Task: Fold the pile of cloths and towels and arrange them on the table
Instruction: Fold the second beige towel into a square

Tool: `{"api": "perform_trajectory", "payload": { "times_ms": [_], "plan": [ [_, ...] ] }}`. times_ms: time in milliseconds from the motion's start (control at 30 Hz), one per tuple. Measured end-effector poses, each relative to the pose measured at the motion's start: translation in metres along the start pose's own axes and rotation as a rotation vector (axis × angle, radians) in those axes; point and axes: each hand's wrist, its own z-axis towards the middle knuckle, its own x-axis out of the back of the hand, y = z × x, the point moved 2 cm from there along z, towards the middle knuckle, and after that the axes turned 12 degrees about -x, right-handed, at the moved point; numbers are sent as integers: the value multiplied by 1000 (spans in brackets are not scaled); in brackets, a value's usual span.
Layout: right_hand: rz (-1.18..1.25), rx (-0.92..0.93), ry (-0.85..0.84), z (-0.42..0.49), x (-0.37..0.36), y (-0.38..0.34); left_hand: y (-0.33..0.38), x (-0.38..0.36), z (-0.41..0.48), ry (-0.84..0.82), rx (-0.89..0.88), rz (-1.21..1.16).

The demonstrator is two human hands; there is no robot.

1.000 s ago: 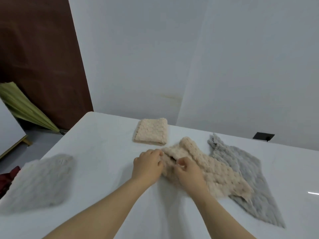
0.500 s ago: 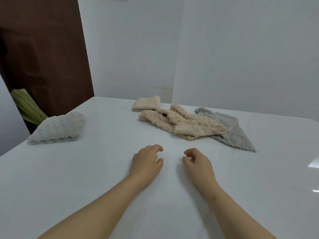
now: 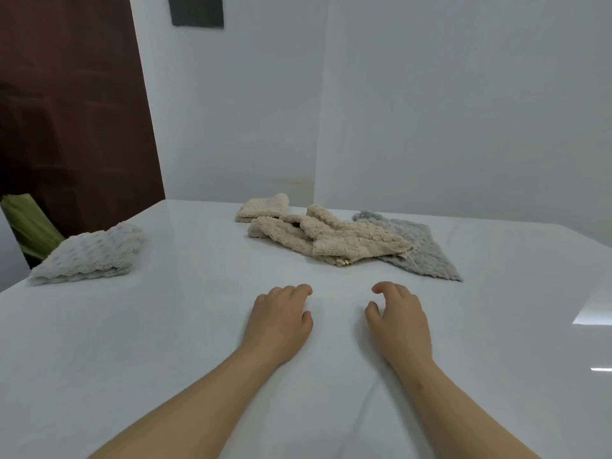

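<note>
Two hands rest empty on the white worktop [image 3: 165, 342], the left hand [image 3: 280, 321] and right hand [image 3: 395, 321] loosely curled, grasping nothing. Well ahead lies a rumpled beige cloth [image 3: 326, 241], partly over a flat grey cloth [image 3: 417, 248]; a folded beige cloth [image 3: 263, 207] sits just behind, a folded pale grey towel [image 3: 89, 255] far left. Folding the rumpled one well likely means spreading it flat first, then matching corners. No label or writing is legible, though the pile's near edge is blurry.
</note>
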Motion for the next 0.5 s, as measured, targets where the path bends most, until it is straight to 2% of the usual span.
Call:
{"api": "perform_trajectory", "payload": {
  "times_ms": [200,300,500],
  "plan": [
    [-61,15,34,58,-20,-3,-12,-22,63,22,-20,17],
    [-52,56,89,87,-34,-6,-18,-32,95,91,-52,-13],
    [-193,44,67,121,-53,-13,-41,-49,135,108,189,-27]
  ]
}}
